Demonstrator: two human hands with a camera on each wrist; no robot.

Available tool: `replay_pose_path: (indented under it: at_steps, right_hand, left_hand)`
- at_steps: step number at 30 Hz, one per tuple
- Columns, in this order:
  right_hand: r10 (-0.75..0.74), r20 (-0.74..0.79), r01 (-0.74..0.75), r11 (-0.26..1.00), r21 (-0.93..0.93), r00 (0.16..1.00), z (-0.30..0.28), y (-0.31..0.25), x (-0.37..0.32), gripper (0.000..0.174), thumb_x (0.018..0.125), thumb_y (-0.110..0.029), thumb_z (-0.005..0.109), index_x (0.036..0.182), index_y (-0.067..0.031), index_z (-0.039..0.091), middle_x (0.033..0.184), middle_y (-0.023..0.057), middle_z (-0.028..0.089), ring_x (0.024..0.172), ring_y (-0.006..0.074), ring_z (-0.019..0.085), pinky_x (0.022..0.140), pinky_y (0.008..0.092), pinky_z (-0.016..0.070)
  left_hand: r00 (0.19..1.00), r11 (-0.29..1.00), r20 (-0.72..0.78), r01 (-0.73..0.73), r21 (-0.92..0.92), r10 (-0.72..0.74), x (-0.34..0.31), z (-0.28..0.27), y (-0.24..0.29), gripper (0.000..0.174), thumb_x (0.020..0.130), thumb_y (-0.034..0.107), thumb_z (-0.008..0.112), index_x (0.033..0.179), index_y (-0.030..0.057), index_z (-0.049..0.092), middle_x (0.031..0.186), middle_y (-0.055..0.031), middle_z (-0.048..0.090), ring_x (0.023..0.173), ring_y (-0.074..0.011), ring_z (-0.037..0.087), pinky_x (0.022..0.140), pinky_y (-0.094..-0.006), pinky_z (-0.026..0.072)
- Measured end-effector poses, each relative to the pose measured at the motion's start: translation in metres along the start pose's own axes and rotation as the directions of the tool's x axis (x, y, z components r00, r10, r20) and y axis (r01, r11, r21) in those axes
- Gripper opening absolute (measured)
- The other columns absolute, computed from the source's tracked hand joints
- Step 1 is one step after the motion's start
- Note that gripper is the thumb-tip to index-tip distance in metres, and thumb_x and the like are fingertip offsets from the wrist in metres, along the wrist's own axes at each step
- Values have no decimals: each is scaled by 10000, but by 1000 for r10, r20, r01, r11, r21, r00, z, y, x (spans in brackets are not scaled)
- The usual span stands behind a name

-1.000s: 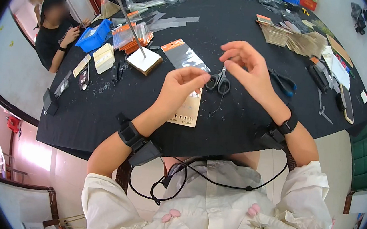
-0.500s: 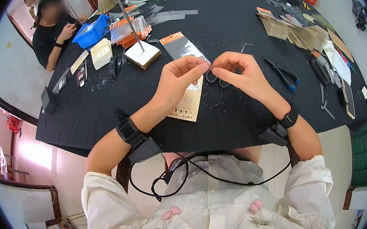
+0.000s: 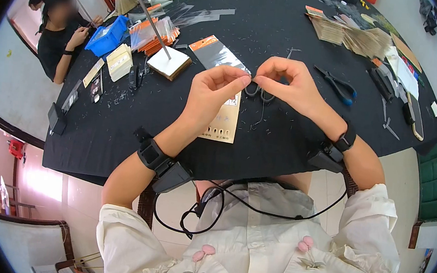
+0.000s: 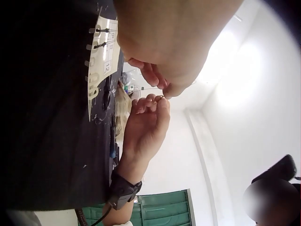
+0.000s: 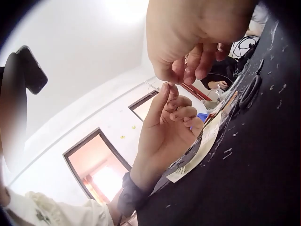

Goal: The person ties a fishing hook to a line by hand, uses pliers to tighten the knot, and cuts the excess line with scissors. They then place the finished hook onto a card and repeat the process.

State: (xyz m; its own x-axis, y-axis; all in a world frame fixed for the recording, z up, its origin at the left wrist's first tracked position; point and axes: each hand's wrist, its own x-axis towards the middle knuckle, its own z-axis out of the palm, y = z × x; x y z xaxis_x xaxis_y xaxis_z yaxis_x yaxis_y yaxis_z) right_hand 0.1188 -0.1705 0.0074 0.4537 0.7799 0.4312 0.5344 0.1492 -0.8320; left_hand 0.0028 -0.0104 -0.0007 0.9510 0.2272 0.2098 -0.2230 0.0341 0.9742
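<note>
My left hand (image 3: 209, 93) and right hand (image 3: 290, 85) meet fingertip to fingertip above the table, thumb and forefinger of each pinched together. Between them is a fine thread (image 4: 150, 88), with a tiny brownish bit (image 4: 162, 97) at the right fingertips; its kind is too small to tell. Below the left hand lies a tan printed card (image 3: 225, 121) with a row of slots; dark strands cross it in the left wrist view. Scissors (image 3: 260, 93) lie under the fingertips, their blades mostly hidden by the right hand.
Behind the hands lies an orange-topped clear packet (image 3: 214, 51). A block with an upright rod (image 3: 168, 64) stands to the left, near a blue basket (image 3: 106, 39). Blue-handled pliers (image 3: 335, 86) and stacked tan cards (image 3: 345, 40) are on the right. Another person (image 3: 55, 39) sits at far left.
The right hand has come down and left, from held apart with spread fingers to pinching beside the left fingertips. Over the last half second both hands have barely moved.
</note>
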Motion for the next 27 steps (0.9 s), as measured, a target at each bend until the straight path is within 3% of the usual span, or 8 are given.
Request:
replay_pose_path:
  at_steps: [7,14,16,20,22,23,25,27]
  right_hand:
    - [80,44,-86,986,146,996,0,2,-1,143,834,-175,628,878,-39,634,757,-13,618,654,42,530,578,193,406]
    - [66,-6,-64,978,200,998,-2,3,1,114,833,-145,617,868,-37,622,754,-16,603,656,39,522,577,188,418]
    - [73,29,-77,980,185,997,-4,5,1,103,819,-140,609,841,-39,616,742,-15,602,658,44,523,591,192,417]
    - [65,50,-70,993,91,997,-2,4,1,103,799,-143,607,810,-41,612,723,-15,598,660,52,529,607,207,419]
    - [47,55,-49,998,32,997,-2,0,0,115,791,-156,610,795,-42,612,706,-14,593,661,59,532,615,223,422]
    - [47,55,-49,998,31,997,-2,0,0,115,791,-156,610,795,-42,612,706,-14,593,661,59,532,615,223,422]
    - [31,73,-35,998,48,997,-2,-1,0,110,789,-151,612,792,-40,611,713,-13,593,668,62,535,623,225,423]
    - [10,81,-14,999,48,997,-1,-1,0,109,788,-149,614,791,-39,610,719,-13,594,673,63,536,627,224,423]
  left_hand:
    - [998,999,47,-51,3,51,0,-2,-1,124,849,106,642,934,17,626,818,-12,619,733,-42,550,656,-177,422]
    - [995,998,83,-58,19,56,1,-5,-1,117,860,101,615,943,22,593,843,-7,592,748,-37,531,652,-185,414]
    - [964,986,-216,-142,84,157,2,-1,1,144,866,108,574,989,33,579,861,10,551,661,-24,444,603,-182,354]
    - [930,960,-240,-275,47,278,0,-4,10,171,833,100,605,991,37,587,981,-14,526,753,-43,467,668,-200,388]
    - [932,887,-88,-302,349,352,0,-6,8,203,788,122,644,985,80,618,969,-2,520,718,-59,453,637,-211,367]
    - [932,887,-88,-302,348,352,0,-6,9,203,788,122,644,985,80,618,969,-2,520,718,-59,453,637,-211,367]
    - [911,743,92,-383,549,401,-1,-5,11,179,756,148,674,932,114,657,954,3,523,704,-68,444,612,-215,346]
    - [917,761,92,-375,529,388,-2,-4,9,152,752,152,679,899,112,665,952,4,525,703,-69,445,609,-218,347]
